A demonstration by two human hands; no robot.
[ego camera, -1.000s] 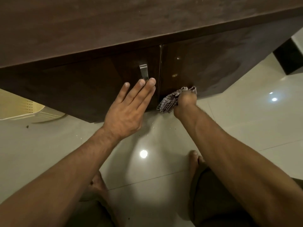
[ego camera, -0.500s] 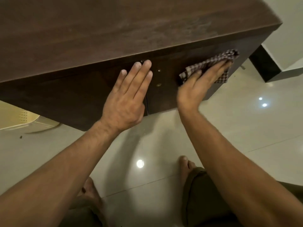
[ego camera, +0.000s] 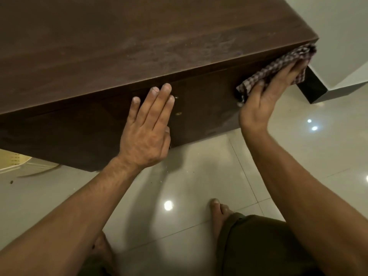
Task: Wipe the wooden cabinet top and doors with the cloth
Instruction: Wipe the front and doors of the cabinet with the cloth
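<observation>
Head view, looking down: the right hand (ego camera: 264,96) lies flat with its fingers straight, gripping nothing, and presses the checked cloth (ego camera: 266,73) against the cabinet front. The cloth is bunched under the palm and fingers and spreads past the fingertips toward the front right corner of the cabinet, just beneath the front edge of the wooden top (ego camera: 139,40). It covers the upper right corner of the right door (ego camera: 207,110); its lower end hangs beside the thumb.

The left hand (ego camera: 147,126) is released too, fingers straight and close together, palm resting on the cabinet front about where the two doors meet (the hand hides the seam there). Its fingertips reach almost to the top's front edge. The left door (ego camera: 65,134) runs off toward the left edge of the frame.

The top is dark brown with a paler, dusty patch toward its front right part. Below the doors is a glossy pale tiled floor (ego camera: 199,176) with bright light reflections. A bare foot (ego camera: 218,214) stands on it near the right knee. A cream plastic object (ego camera: 22,164) shows under the cabinet's left end. Past the right corner runs a black skirting (ego camera: 312,86) under a white wall (ego camera: 338,26).
</observation>
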